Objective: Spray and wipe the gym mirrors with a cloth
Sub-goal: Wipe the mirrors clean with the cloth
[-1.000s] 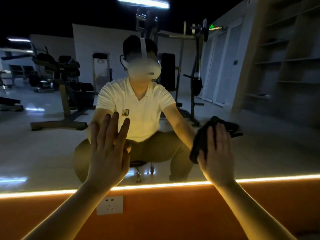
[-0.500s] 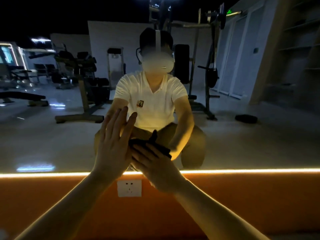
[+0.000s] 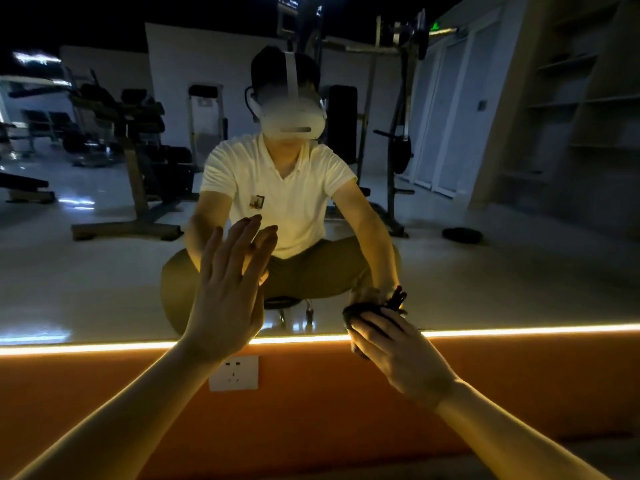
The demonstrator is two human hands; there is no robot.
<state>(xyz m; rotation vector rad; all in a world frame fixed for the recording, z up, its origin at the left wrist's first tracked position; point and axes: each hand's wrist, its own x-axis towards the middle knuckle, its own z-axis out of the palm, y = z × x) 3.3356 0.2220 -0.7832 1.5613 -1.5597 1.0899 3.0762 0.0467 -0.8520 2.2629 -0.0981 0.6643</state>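
head view: left hand (image 3: 228, 289) at 9 o'clock of centre, fingers straight and close together, palm flat on the mirror (image 3: 485, 271) as a brace. right hand (image 3: 398, 355) at 4 o'clock, fingers spread and fairly straight, pressing the dark cloth (image 3: 367, 310) onto the glass just above the light strip (image 3: 519, 330). cloth is bunched under and past the fingertips, on the hand's 12 o'clock side. looks like wiping the bottom edge: keep even pressure, flatten the bunch, overlap passes, then wipe off the bracing palm's print.

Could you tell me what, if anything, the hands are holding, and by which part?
The right hand presses the bunched cloth to the mirror under its fingers; the left hand holds nothing.
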